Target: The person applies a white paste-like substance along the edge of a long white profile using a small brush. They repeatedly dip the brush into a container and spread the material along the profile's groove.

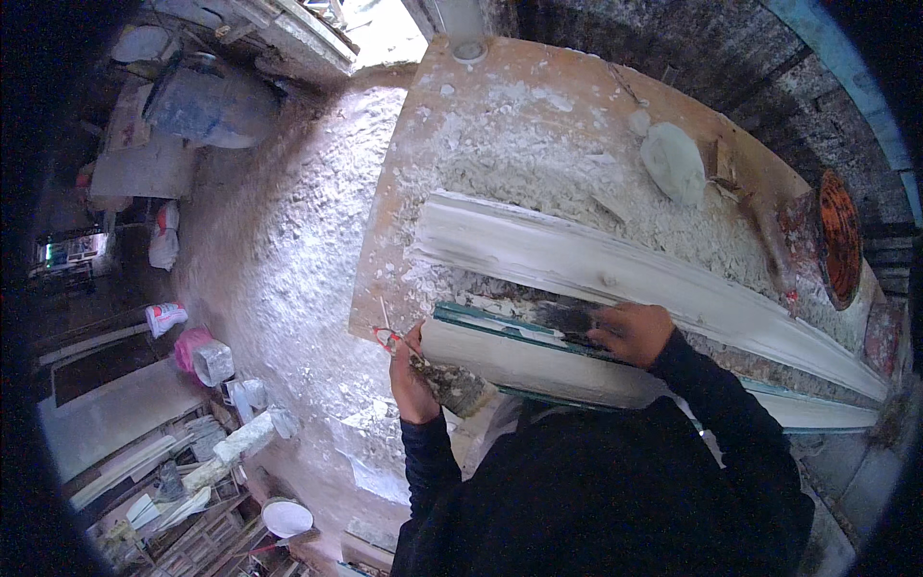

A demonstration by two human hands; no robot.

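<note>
A long white trough-like piece with green edges [538, 351] lies across the near side of the board, close to my body. My left hand [413, 380] is closed at its left end, thumb against the edge, other fingers mostly hidden. Beside that hand are a small red item [387, 337] and a dark, grey-green clump [454, 387]. My right hand [635, 334] is closed round a dark brush-like tool [565, 319], which rests along the green upper edge. Just beyond, a long white ridged moulding [538, 240] lies roughly parallel.
White plaster crumbs cover the wooden board [548, 72]. A pale rounded slab [673, 163] and an orange-lined bucket [839, 240] are on its far right. A blue barrel [216, 101] stands far left. White scraps, wood and a white-topped bucket [287, 517] crowd the lower left.
</note>
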